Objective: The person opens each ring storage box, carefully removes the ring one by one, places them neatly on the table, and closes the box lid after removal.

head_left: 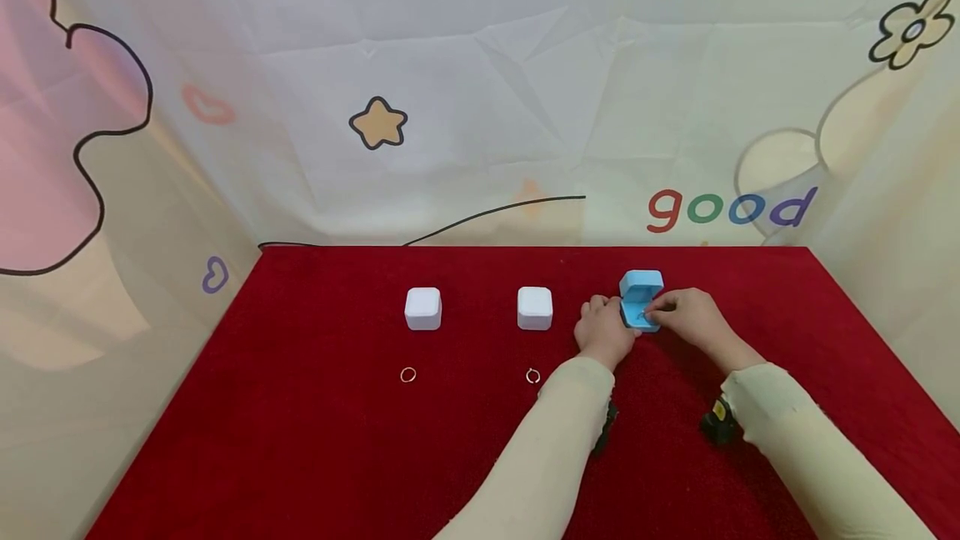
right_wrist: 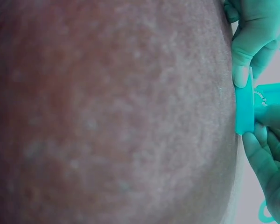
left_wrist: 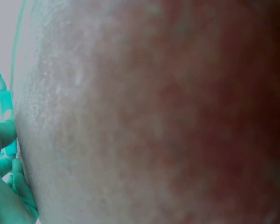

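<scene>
An open light-blue ring box (head_left: 640,288) stands towards the right of the table, its lid tipped up at the back. My left hand (head_left: 604,330) holds the box from its left side, with the thumb on its front wall in the right wrist view. Over the box's base, my right hand (head_left: 696,317) has thumb and finger pinched together at a small ring, partly hidden in the head view. Part of a beaded ring (right_wrist: 260,97) shows beside a finger in the right wrist view. Blurred surface fills most of both wrist views.
Two closed white ring boxes (head_left: 423,309) stand to the left on the red tablecloth (head_left: 315,440). In front of them lie a gold ring (head_left: 408,375) and an open-ended silvery ring (head_left: 532,376). A printed curtain (head_left: 480,107) hangs behind the table.
</scene>
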A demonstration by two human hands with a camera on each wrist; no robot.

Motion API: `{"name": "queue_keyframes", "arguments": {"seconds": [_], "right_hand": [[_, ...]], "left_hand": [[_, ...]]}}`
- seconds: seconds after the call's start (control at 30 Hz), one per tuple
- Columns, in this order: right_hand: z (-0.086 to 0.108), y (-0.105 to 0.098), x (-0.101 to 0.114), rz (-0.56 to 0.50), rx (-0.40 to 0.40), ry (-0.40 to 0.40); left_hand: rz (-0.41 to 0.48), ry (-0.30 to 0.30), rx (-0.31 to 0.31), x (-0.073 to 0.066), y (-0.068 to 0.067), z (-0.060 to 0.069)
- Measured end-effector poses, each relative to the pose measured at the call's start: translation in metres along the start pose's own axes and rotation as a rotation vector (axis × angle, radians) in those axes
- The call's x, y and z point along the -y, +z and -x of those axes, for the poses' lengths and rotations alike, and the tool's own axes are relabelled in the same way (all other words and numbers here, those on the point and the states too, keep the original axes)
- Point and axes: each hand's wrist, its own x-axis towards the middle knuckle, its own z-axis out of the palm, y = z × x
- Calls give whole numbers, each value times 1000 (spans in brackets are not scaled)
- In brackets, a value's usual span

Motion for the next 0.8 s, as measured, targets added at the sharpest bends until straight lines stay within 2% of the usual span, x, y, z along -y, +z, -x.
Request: {"name": "queue_keyframes", "arguments": {"seconds": [0.43, 0.8], "right_hand": [[-2, 1, -4, -10, 2, -3], [-4, 2, -7, -18, -11, 4]], "left_hand": [[-12, -12, 12, 1, 9, -9], [-24, -12, 1, -1, 2, -3]]}}
